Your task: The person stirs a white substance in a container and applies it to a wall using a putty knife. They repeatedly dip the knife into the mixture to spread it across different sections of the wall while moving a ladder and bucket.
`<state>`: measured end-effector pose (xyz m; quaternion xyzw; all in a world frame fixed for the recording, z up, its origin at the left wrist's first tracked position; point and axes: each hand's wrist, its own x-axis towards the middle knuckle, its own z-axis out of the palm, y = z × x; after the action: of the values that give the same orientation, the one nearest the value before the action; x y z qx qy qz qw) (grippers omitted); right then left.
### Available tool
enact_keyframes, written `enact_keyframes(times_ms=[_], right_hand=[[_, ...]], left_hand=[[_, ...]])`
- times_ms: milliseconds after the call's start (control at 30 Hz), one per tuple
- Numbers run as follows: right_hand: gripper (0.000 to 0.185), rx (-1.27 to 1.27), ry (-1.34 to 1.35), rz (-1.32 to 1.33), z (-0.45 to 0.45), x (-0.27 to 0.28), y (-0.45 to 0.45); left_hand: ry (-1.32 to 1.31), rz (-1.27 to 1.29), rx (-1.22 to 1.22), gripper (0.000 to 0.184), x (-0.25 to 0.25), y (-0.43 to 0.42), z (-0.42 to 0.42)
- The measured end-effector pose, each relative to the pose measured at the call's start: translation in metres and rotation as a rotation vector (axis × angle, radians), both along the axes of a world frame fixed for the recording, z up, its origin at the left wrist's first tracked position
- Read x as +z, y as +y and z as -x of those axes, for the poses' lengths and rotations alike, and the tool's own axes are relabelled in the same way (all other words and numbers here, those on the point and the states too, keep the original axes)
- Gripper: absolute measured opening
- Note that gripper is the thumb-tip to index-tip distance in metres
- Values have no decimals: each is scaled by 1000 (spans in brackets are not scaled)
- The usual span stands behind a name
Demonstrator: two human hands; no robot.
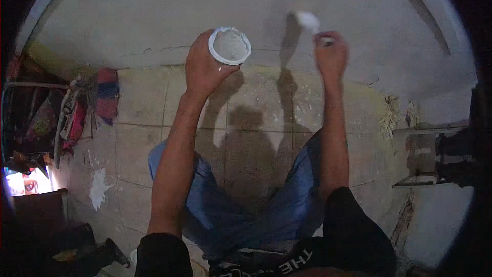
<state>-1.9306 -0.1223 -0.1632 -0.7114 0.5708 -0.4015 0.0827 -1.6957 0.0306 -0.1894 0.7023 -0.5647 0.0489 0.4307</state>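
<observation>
My left hand (200, 66) is wrapped around a small round tub (246, 51), holding it up in front of the wall. White smears coat the tub's rim, and pale material shows inside. To the right, my right hand (331, 54) is closed on the handle of what looks like a paintbrush (308, 21). Its white head is blurred by motion and points up and left, close to the wall (154, 15). Whether the head touches the wall I cannot tell. A shadow of hand and tool falls just left of it.
A cracked line runs along the wall above the tiled floor (138, 102). White splatter (99, 189) marks the floor at left. Cloths (107, 95) hang by a rack on the left; a low metal-framed piece (417, 182) stands at right. My bent knees are below.
</observation>
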Motion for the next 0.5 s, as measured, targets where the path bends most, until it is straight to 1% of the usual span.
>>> enact_keyframes(times_ms=[67,100,167,200,267,333,400,433,467,500], right_hand=[[13,-41,-124,-75,4,46,21],[13,-43,-121,-79,4,50,27],[14,27,-168,34,-2,50,36],[14,23,-164,28,-9,38,36],[20,95,-70,245,-27,-14,25],[23,73,49,23,-41,-71,12],[24,71,102,-13,-51,-139,9],[25,66,214,-125,-50,-168,5],[26,59,325,-243,-48,-185,7],[26,58,317,-238,-42,-186,9]], left_hand=[[-5,-36,-7,86,4,2,-1],[-16,-59,-20,88,6,3,0],[16,-61,-35,88,7,4,1],[52,-59,-42,88,8,5,1],[48,-81,-38,89,12,4,2],[44,-97,-35,89,10,3,3],[42,-93,-62,89,9,0,-3],[37,-84,-65,89,13,-2,-4],[60,-65,-74,86,15,-2,-4],[81,-44,-79,82,16,-3,-3]])
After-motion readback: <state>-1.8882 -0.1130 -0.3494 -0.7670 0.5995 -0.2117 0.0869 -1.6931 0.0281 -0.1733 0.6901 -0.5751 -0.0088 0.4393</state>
